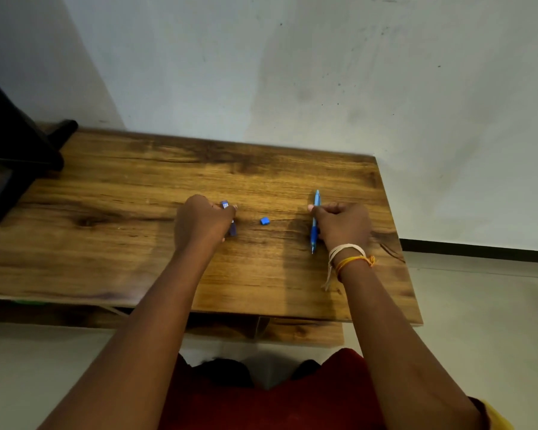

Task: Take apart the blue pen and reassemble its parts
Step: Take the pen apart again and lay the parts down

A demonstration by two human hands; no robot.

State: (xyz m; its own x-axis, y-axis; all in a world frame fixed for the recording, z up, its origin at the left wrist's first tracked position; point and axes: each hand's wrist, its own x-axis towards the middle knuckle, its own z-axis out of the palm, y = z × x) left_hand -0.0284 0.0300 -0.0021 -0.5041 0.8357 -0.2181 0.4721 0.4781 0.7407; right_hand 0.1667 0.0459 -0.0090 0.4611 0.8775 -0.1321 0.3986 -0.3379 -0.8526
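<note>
Pen body (315, 218) stood gripped in the closed right hand (342, 225); the closed left hand (204, 223), at nine o'clock, half hid a dark blue part (232, 228).

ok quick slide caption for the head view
Right hand holds a blue pen, left hand a dark blue part; small blue piece lies between.

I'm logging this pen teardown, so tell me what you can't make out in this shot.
Head view only:
- Dark blue pen part: mostly hidden inside the left hand; which part is unclear.
- Light blue pen body: middle covered by the right hand fingers.
- Small blue loose piece on the wooden table: too small to identify.
</note>
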